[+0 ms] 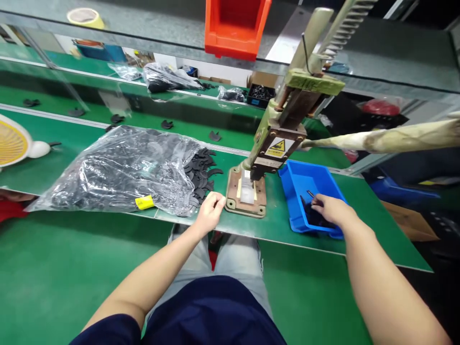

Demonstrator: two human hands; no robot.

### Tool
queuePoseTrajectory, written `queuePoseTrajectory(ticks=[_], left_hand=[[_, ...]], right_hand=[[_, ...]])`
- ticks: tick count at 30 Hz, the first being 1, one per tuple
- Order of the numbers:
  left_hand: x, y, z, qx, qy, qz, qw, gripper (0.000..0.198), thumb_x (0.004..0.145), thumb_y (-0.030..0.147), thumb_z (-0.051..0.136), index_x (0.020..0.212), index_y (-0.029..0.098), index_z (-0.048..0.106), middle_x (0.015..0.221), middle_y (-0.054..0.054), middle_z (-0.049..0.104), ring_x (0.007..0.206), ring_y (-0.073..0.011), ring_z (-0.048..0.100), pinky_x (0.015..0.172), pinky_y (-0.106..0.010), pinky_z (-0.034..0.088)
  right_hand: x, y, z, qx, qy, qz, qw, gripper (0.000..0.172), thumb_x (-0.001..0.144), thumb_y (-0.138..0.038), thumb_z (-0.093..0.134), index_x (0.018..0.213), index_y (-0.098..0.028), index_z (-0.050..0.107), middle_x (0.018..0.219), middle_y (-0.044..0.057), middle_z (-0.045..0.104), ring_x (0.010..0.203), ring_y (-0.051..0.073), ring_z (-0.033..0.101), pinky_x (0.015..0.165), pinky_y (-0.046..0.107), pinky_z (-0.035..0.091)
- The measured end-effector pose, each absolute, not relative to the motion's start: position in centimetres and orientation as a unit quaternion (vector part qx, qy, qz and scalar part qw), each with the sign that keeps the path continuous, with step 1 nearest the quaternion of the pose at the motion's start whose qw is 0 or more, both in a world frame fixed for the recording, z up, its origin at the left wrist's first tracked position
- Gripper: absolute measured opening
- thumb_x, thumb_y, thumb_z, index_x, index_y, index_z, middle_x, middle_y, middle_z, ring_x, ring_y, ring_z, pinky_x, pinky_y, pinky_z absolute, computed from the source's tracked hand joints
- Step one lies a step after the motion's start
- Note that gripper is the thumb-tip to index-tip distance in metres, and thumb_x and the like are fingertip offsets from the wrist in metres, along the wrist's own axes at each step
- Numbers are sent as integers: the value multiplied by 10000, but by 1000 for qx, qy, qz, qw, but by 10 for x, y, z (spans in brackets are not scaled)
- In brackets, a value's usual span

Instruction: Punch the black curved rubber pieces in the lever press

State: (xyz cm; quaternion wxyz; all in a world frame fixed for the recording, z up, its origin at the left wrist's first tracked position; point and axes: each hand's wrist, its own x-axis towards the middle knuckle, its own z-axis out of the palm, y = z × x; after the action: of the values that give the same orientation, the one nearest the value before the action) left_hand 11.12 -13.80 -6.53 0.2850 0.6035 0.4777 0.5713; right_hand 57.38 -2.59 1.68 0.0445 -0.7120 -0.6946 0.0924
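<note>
1. Our right hand point(332, 210) pinches a dark part point(309, 194) inside the blue bin point(292, 203).
2. Our left hand point(210, 211) has fingertips together, any contents hidden.
3. Between our hands stands a press point(275, 148); left lies a bag point(125, 167).

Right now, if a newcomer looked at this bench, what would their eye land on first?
Probably the tall pale-green and brown metal hand press with its yellow warning triangle, standing on the green worktop. Left of it lies a big clear plastic bag, dark curved pieces at its mouth. Right of it, the right hand dips into a bright blue plastic bin, while an orange-red plastic bin sits above.
</note>
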Motion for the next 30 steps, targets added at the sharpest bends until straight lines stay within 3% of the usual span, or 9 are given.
queuePoseTrajectory(ticks=[4, 11, 16, 19, 23, 30], left_hand=[[107, -134, -61, 604, 472, 578, 280, 391, 1116, 458, 519, 816, 225, 614, 978, -69, 671, 975, -204, 662, 908, -373, 543], [109, -126, -38, 626, 465, 574, 250, 203, 1059, 398, 653, 1167, 227, 670, 1181, -94, 646, 985, -187, 677, 828, -336, 582], [128, -144, -11, 719, 385, 522, 250, 329, 1011, 366, 739, 1312, 252, 670, 1182, -99, 691, 975, -197, 701, 835, -363, 611], [131, -157, -8, 738, 371, 499, 262, 249, 1023, 321, 725, 1263, 259, 716, 1090, -82, 743, 966, -204, 716, 832, -371, 612], [124, -166, -12, 717, 398, 511, 259, 120, 1025, 310, 722, 1121, 243, 750, 987, -63, 756, 890, -188, 721, 799, -359, 607], [119, -171, -15, 717, 400, 510, 255, 154, 1002, 328, 753, 1138, 255, 754, 1019, -69, 778, 946, -210, 752, 840, -381, 627]], right_hand=[[567, -40, 34, -719, -653, 44, 234, 126, 713, -271, 808, 804, -274, 720, 879, 89, 659, 922, 268, 591, 951, 473, 456], [479, -86, 31, -636, -543, 142, 530, 184, 873, -399, 631, 958, -262, 543, 762, -29, 565, 649, 136, 507, 668, 321, 416], [364, -135, -4, -517, -555, 383, 527, 301, 912, -518, 713, 951, -236, 614, 629, -57, 588, 559, 109, 533, 560, 253, 423], [324, -151, -17, -468, -535, 486, 509, 345, 930, -563, 732, 929, -232, 634, 630, -39, 649, 567, 108, 572, 575, 256, 477], [307, -157, -26, -435, -493, 556, 508, 376, 926, -596, 742, 920, -240, 621, 629, -48, 661, 536, 94, 552, 562, 252, 488], [304, -159, -34, -415, -461, 588, 519, 400, 905, -622, 761, 938, -253, 609, 623, -59, 654, 532, 98, 549, 567, 258, 493]])
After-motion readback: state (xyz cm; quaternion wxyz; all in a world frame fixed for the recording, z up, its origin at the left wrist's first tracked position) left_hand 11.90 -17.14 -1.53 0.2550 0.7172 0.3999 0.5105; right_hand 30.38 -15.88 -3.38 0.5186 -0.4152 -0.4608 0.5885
